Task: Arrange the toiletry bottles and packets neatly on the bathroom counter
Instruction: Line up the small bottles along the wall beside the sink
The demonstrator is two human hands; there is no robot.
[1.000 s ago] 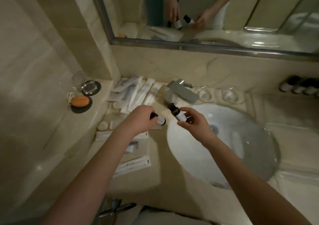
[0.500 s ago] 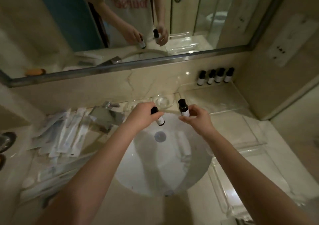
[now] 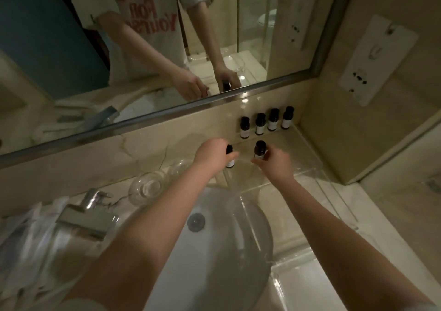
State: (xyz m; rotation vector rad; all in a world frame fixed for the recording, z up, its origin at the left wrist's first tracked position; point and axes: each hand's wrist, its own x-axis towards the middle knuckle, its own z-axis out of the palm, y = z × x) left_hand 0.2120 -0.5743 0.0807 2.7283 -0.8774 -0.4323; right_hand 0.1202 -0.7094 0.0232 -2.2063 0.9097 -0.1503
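Placement step. Left hand [image 3: 211, 154] fingers wrap one small dark bottle [image 3: 229, 159], right hand [image 3: 274, 165] fingers pinch another bottle [image 3: 259, 149], both just before the four-bottle row [image 3: 265, 122] at the tabletop's [image 3: 260, 196] back-right corner. Next: stand both upright, aligned.

The marble counter [image 3: 391, 227] held four dark bottles [image 3: 266, 122] in a row at its back right corner, a clear glass [image 3: 148, 188] near the back edge, and white packets [image 3: 26, 234] piled at its left end.

Dim warm light, soft blur, bowed wide-angle edges, glints on mirror frame [image 3: 241, 96]
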